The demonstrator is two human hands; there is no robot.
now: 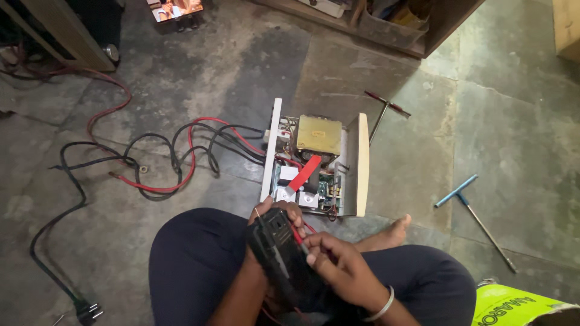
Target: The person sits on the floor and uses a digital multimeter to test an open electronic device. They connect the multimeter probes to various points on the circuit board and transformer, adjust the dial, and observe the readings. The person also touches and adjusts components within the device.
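Note:
I sit cross-legged on a stone floor with a black handheld meter (275, 247) over my lap. My left hand (266, 212) grips the meter's top end from the left. My right hand (338, 265), with a metal bangle on the wrist, pinches a red lead (297, 235) at the meter's right side. Just beyond my knees lies an opened white electrical box (361, 163) with a brass-coloured transformer (318, 135), a circuit board and a red strip inside.
Red and black cables (175, 160) sprawl left of the box, ending in a plug (84, 311) at the lower left. A red-handled T-tool (386, 105) lies behind the box, a blue-handled one (468, 199) to the right. A yellow-green bag (519, 308) sits at the lower right, wooden shelving at the top.

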